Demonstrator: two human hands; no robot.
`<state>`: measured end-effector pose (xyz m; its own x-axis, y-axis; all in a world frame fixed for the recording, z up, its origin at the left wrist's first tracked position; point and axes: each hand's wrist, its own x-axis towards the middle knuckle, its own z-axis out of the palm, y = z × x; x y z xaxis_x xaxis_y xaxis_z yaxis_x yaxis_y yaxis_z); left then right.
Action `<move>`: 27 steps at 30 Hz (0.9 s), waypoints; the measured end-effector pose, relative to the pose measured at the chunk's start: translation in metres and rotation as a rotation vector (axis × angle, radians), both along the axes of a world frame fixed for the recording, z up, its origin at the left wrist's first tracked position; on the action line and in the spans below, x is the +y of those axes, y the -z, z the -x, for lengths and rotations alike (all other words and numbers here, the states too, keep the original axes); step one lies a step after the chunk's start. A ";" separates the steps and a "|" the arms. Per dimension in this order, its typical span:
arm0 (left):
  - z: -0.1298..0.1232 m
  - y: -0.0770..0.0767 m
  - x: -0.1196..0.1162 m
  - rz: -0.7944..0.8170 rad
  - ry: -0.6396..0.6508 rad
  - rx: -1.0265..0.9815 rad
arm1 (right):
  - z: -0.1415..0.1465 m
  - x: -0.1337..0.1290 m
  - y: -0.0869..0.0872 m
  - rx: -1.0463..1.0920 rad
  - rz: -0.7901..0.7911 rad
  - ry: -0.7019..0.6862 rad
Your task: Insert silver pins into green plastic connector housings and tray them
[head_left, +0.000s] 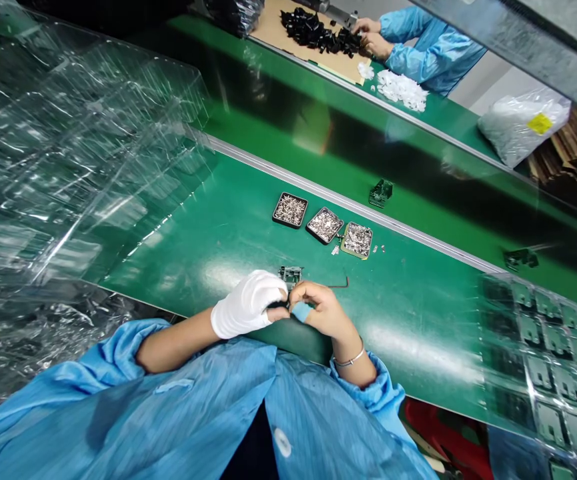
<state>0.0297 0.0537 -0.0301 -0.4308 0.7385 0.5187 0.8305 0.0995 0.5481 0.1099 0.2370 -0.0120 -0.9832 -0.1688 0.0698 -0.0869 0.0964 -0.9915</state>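
Note:
My left hand [251, 303], in a white glove with bare fingertips, meets my right hand [324, 312] over the near part of the green table. The fingers of both hands are closed in a pinch around the same spot. Whatever lies between the fingertips is too small and too covered to name. A blue wrap circles a finger of my right hand. Just beyond the fingertips is a small green circuit board assembly [291, 274], partly hidden by the hands. To the right of it lies a dark L-shaped hex key [341, 285].
Small metal parts fill three shallow trays, the left tray [274, 212], middle tray [313, 235] and right tray [355, 254]. Clear plastic trays [93, 133] are stacked at left; a tray of boards [533, 347] stands at right. Boards [381, 193] sit beyond the rail. A co-worker's hands [375, 43] handle black parts.

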 end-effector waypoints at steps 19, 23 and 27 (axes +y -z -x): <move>-0.001 0.008 0.018 0.129 -0.140 -0.375 | 0.009 0.000 0.016 0.296 -0.476 0.356; -0.001 0.009 0.019 0.091 -0.126 -0.295 | 0.008 0.000 0.016 0.311 -0.508 0.365; 0.000 0.010 0.019 0.102 -0.126 -0.181 | 0.008 0.000 0.016 0.322 -0.503 0.358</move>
